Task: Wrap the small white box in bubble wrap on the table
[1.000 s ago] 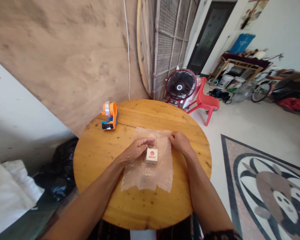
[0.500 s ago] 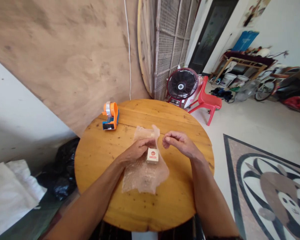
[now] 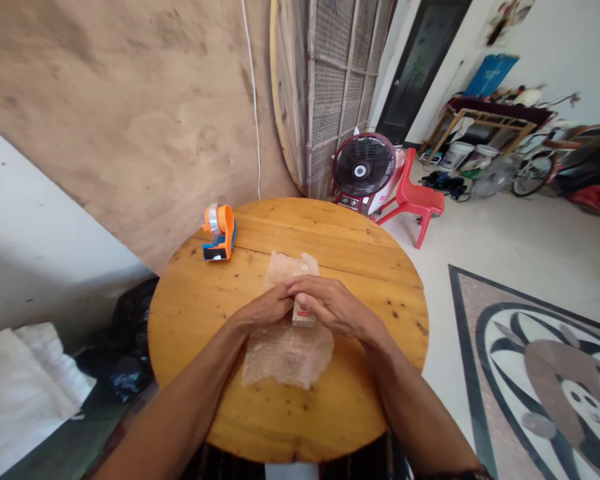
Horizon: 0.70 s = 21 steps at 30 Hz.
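A small white box [image 3: 303, 320] with a red print sits on a sheet of bubble wrap [image 3: 285, 357], spread over the round wooden table [image 3: 260, 420]. My left hand [image 3: 266, 307] is at the box's left and far side, its fingers bent around it. Over the left fingertips lie the fingers of my right hand [image 3: 337, 303], and the right thumb rests on the box's top. Both hands are closed about the box, which they partly cover. Some of the left fingers are hidden under the right hand.
An orange and blue tape dispenser [image 3: 219, 233] with a roll of clear tape stands at the table's far left. Behind the table are a fan [image 3: 364, 167] and a red plastic chair [image 3: 416, 197]. A wooden board [image 3: 145, 100] rises close behind the table.
My right hand has come in from the right and now lies over the left fingers and the box. The left hand has stayed by the box.
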Motion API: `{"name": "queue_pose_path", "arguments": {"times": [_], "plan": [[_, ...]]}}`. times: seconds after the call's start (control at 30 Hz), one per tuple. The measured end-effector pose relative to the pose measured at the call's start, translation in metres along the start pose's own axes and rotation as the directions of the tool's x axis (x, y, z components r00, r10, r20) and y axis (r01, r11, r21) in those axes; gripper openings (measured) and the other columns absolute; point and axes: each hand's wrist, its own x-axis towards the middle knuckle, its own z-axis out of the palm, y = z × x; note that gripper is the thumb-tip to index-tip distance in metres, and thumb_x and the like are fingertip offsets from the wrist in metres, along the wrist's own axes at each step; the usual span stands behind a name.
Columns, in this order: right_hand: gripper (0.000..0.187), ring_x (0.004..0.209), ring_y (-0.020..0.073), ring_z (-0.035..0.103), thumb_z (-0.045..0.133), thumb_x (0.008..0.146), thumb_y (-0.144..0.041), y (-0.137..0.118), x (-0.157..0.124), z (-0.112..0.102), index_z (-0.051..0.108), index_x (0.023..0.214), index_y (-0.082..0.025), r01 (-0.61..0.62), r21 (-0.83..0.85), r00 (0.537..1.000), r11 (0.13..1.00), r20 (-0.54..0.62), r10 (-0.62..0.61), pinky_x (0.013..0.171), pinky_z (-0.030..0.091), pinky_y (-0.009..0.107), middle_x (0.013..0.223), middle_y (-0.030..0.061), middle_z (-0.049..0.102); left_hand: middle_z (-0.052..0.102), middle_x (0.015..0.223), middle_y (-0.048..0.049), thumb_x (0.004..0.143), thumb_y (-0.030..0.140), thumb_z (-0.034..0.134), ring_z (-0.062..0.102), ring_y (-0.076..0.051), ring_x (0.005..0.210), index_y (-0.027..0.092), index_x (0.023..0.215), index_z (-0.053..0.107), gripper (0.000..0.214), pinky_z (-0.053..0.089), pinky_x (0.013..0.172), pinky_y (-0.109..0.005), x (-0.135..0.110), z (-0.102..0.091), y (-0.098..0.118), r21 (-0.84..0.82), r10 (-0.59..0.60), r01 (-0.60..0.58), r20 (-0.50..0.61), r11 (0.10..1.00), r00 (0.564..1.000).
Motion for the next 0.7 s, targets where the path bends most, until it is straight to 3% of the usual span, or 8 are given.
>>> {"name": "queue_pose_path", "arguments": {"times": [0.1, 0.2, 0.3, 0.4, 0.47, 0.57, 0.7], "plan": [[0.035, 0.118, 0.0180, 0.054, 0.031, 0.100, -0.032, 0.000, 0.003, 0.005, 0.063, 0.110, -0.020, -0.030, -0.215, 0.999, 0.976, 0.027, 0.036, 0.101, 0.039, 0.033, 0.120, 0.0076, 0.064, 0.062, 0.125, -0.0061, 0.084, 0.020, 0.046, 0.052, -0.023, 0.120, 0.019, 0.110, 0.066, 0.033, 0.036, 0.107, -0.038, 0.001, 0.000, 0.000, 0.023, 0.040, -0.040, -0.014, 0.999, 0.999], [0.037, 0.103, 0.0189, 0.060, 0.030, 0.100, -0.033, 0.007, 0.000, -0.002, 0.064, 0.105, -0.018, -0.192, -0.364, 0.980, 0.911, -0.027, 0.196, 0.089, 0.042, 0.030, 0.109, 0.0083, 0.067, 0.062, 0.126, -0.0038, 0.078, 0.012, 0.044, 0.055, -0.022, 0.118, 0.021, 0.110, 0.067, 0.040, 0.039, 0.105, -0.037, 0.001, -0.001, 0.002, -0.014, -0.008, 0.009, 0.034, 1.000, 0.999], [0.035, 0.088, 0.0193, 0.063, 0.032, 0.098, -0.029, 0.021, -0.005, -0.012, 0.064, 0.102, -0.016, -0.364, -0.474, 0.919, 0.802, -0.045, 0.391, 0.077, 0.042, 0.029, 0.099, 0.0090, 0.070, 0.056, 0.135, -0.0015, 0.073, 0.006, 0.042, 0.050, -0.021, 0.125, 0.025, 0.124, 0.059, 0.058, 0.036, 0.108, -0.038, 0.000, -0.002, 0.000, -0.118, -0.069, 0.075, 0.060, 0.990, 0.996], [0.030, 0.088, 0.0216, 0.064, 0.038, 0.094, -0.023, 0.035, -0.008, -0.018, 0.066, 0.101, -0.015, -0.447, -0.518, 0.858, 0.729, -0.018, 0.513, 0.075, 0.042, 0.029, 0.099, 0.0112, 0.071, 0.052, 0.140, -0.0042, 0.073, 0.007, 0.044, 0.048, -0.023, 0.129, 0.024, 0.132, 0.053, 0.062, 0.035, 0.110, -0.042, -0.001, -0.002, -0.009, -0.212, -0.146, 0.151, 0.040, 0.966, 0.988], [0.029, 0.092, 0.0221, 0.064, 0.041, 0.089, -0.017, 0.041, -0.010, -0.019, 0.065, 0.105, -0.015, -0.449, -0.502, 0.858, 0.739, -0.011, 0.514, 0.077, 0.042, 0.029, 0.104, 0.0119, 0.070, 0.049, 0.142, -0.0072, 0.073, 0.008, 0.045, 0.047, -0.024, 0.129, 0.022, 0.136, 0.048, 0.064, 0.036, 0.109, -0.044, -0.001, -0.001, -0.015, -0.258, -0.185, 0.184, 0.019, 0.949, 0.982], [0.037, 0.094, 0.0198, 0.063, 0.043, 0.083, -0.011, 0.043, -0.011, -0.019, 0.062, 0.114, -0.017, -0.383, -0.393, 0.906, 0.836, 0.016, 0.422, 0.080, 0.044, 0.028, 0.110, 0.0096, 0.069, 0.047, 0.144, -0.0093, 0.072, 0.009, 0.046, 0.046, -0.025, 0.130, 0.020, 0.139, 0.042, 0.068, 0.038, 0.108, -0.044, -0.001, -0.001, -0.019, -0.278, -0.193, 0.189, 0.013, 0.942, 0.981], [0.038, 0.093, 0.0191, 0.063, 0.053, 0.083, -0.022, 0.037, -0.011, -0.019, 0.058, 0.121, -0.021, -0.283, -0.176, 0.933, 0.943, 0.176, 0.313, 0.078, 0.047, 0.029, 0.114, 0.0061, 0.067, 0.049, 0.142, -0.0082, 0.073, 0.010, 0.046, 0.048, -0.026, 0.129, 0.020, 0.136, 0.045, 0.063, 0.039, 0.107, -0.045, 0.000, -0.002, -0.016, -0.257, -0.153, 0.156, 0.031, 0.954, 0.988]]}}
